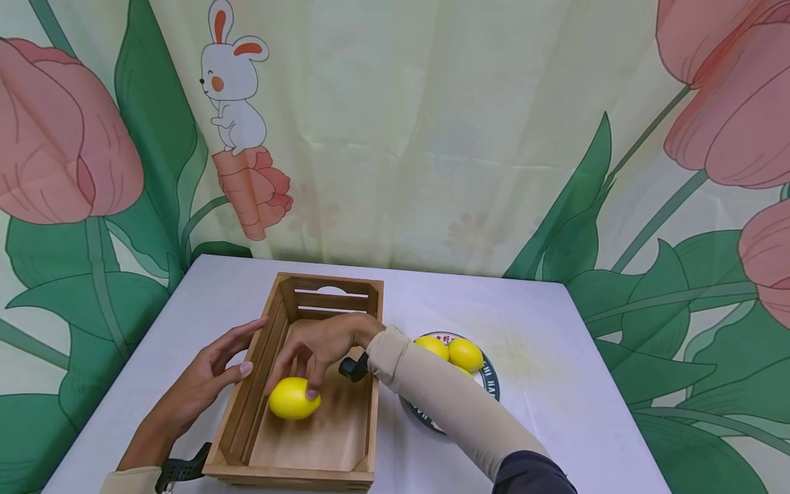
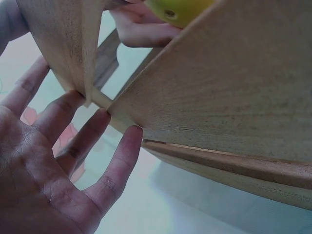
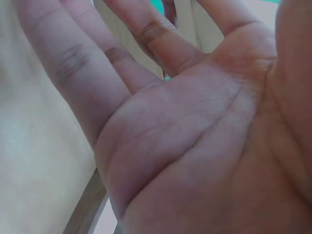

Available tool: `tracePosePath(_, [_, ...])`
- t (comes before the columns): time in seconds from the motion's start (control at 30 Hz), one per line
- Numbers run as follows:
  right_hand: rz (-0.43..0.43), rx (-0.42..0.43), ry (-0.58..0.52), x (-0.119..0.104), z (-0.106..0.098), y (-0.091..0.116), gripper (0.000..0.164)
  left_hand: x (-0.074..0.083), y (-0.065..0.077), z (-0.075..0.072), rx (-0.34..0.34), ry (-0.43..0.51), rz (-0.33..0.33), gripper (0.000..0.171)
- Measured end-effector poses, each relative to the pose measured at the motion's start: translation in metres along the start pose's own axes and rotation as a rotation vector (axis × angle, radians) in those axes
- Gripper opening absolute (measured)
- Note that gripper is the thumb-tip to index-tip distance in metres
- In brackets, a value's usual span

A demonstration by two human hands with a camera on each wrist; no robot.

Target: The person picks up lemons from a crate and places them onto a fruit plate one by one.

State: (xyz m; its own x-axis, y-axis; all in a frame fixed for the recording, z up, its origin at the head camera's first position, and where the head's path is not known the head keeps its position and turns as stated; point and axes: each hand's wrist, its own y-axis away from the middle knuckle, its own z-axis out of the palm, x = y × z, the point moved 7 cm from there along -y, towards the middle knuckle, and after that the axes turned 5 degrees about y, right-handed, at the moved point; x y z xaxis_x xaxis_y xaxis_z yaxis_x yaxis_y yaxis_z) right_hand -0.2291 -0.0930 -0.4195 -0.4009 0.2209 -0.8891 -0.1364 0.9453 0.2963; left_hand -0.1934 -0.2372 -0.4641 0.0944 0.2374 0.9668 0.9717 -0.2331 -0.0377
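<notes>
My right hand reaches down into a slatted wooden crate in the head view. Its thumb and fingers grip a yellow lemon from above, over the near half of the crate floor. Part of that lemon also shows at the top of the left wrist view, above a slat. My left hand is at the crate's left side, fingers extended, its fingertips touching the slats in the left wrist view. The right wrist view is filled by the right palm; the lemon is hidden there.
Right of the crate, a round plate with a dark lettered rim carries several lemons, partly covered by my right forearm. Everything stands on a white-covered table. A curtain printed with tulips and a rabbit hangs behind.
</notes>
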Motion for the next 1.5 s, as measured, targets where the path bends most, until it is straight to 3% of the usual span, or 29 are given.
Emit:
tracePosePath(0.57, [-0.101, 0.012, -0.155, -0.019, -0.005, 0.005, 0.057, 0.001, 0.0, 0.0, -0.006, 0.008, -0.004, 0.063])
tracePosePath(1.27, [-0.219, 0.064, -0.083, -0.044, -0.009, 0.024, 0.056, -0.002, 0.001, 0.0, 0.008, 0.006, -0.023, 0.063])
tracePosePath(1.5, [-0.236, 0.12, -0.011, -0.055, -0.014, 0.035, 0.054, -0.001, 0.001, 0.0, 0.01, 0.014, -0.011, 0.063])
